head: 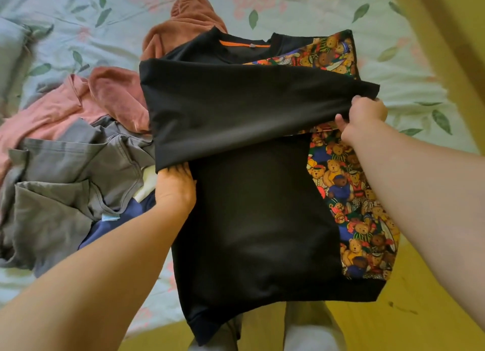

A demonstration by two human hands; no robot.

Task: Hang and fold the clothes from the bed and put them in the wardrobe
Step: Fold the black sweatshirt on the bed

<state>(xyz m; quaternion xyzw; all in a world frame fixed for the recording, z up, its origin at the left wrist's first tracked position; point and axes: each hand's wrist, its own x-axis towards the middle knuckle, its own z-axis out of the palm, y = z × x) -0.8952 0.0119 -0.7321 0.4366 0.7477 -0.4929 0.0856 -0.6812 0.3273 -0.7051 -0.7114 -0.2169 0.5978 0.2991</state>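
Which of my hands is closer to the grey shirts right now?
Left. The left hand lies at the edge of the sweatshirt, right beside the grey shirts; the right hand grips the sleeve across the sweatshirt from them.

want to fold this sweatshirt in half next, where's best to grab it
Pinch the sweatshirt by its black hem band at both corners, coming from the near side: it hangs free over the bed edge toward you, so it should lift cleanly.
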